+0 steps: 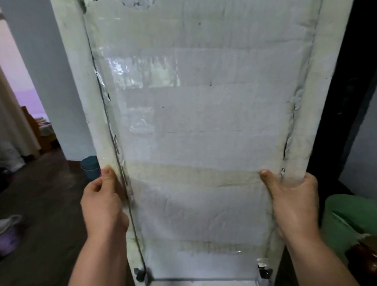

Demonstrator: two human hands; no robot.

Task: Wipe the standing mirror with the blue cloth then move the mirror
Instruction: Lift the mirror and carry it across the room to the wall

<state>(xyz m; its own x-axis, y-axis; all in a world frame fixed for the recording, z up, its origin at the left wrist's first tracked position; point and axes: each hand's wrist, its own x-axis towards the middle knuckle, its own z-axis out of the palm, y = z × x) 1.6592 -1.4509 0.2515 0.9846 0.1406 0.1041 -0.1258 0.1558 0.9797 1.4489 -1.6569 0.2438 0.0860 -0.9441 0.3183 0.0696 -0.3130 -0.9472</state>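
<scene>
1. The standing mirror point(204, 125) fills the middle of the view, seen from its back; one tall panel, upright and leaning slightly, with a pale, dirty cream frame running down both long sides.
2. The back panel is covered in overlapping horizontal strips of clear, shiny tape; some strips look whitish, others yellowed, and a few catch the light; small dark specks dot the surface.
3. A thin dark line runs down the left inner edge of the frame; along the right inner edge the covering is wrinkled and torn in places; two small dark fittings sit near the bottom corners, one on each side.
4. The left hand point(102, 205) grips the left frame edge; the thumb lies on the back face and the fingers wrap out of sight around the side; the grip is closed on the mirror.
5. The right hand point(292, 201) holds the right frame edge at about the same height; thumb on the back face, fingers curled around the edge; this grip is also closed on the mirror.
6. Two hands, two bare forearms, one mirror; the blue cloth cannot be made out.
7. The mirror stands over a dark floor point(46, 190), beside a white pillar point(52, 72) to its left; one teal container point(90, 166) sits on the floor just behind the left frame edge; a green object point(352, 214) lies at the lower right.
</scene>
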